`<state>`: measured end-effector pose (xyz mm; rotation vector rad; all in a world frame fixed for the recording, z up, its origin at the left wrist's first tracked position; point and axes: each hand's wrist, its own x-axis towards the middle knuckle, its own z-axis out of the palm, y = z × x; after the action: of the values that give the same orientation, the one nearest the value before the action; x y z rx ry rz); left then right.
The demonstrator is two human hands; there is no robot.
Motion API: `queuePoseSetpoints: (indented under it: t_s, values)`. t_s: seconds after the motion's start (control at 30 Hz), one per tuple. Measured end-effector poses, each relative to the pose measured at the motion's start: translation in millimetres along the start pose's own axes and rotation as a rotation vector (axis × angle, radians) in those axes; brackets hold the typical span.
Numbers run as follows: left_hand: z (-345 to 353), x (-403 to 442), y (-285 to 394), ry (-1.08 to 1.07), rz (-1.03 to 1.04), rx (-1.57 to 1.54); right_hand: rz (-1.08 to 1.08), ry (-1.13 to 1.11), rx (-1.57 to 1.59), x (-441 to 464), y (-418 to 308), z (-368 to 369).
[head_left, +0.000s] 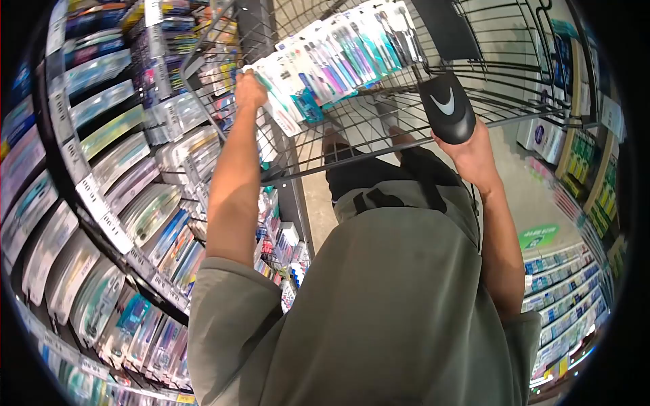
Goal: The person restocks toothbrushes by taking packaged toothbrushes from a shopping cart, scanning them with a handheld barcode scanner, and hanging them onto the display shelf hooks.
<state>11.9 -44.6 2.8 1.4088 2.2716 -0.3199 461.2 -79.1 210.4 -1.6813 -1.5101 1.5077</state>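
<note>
The left hand [251, 92] touches toothbrush packs [338, 62] in the cart [447, 30], the right hand [472, 157] a black swoosh-marked item [447, 115]; whether either's fingers grip, I can't tell.

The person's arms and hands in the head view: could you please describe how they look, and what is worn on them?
The loose olive-grey T-shirt has short, plain sleeves without visible markings. Below them, the forearms are bare. The left hand and right hand show no gloves, and no watch or bracelet is seen.
</note>
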Motion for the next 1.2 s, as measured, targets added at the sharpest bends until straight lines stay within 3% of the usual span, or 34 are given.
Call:
queuePoseSetpoints:
  t_s: [0.17, 1.0, 1.07, 1.2]
  values:
    - [9.1, 6.1, -2.1, -0.130, 0.001, 0.120, 0.018, -0.017, -0.013, 0.5, 7.2, -2.5]
    - [-7.2, -7.1, -1.1, -0.043, 0.079, 0.243, 0.007, -0.026, -0.063, 1.1, 12.8, -2.3]
    - [-38.2, -31.1, 16.6, -0.261, 0.094, 0.292, -0.009, -0.036, -0.092, 1.6, 11.3, -3.8]
    - [-23.5, -39.6, 1.3, -0.262, 0.202, 0.499, 0.009, -0.087, -0.029, 1.8, 9.1, -5.8]
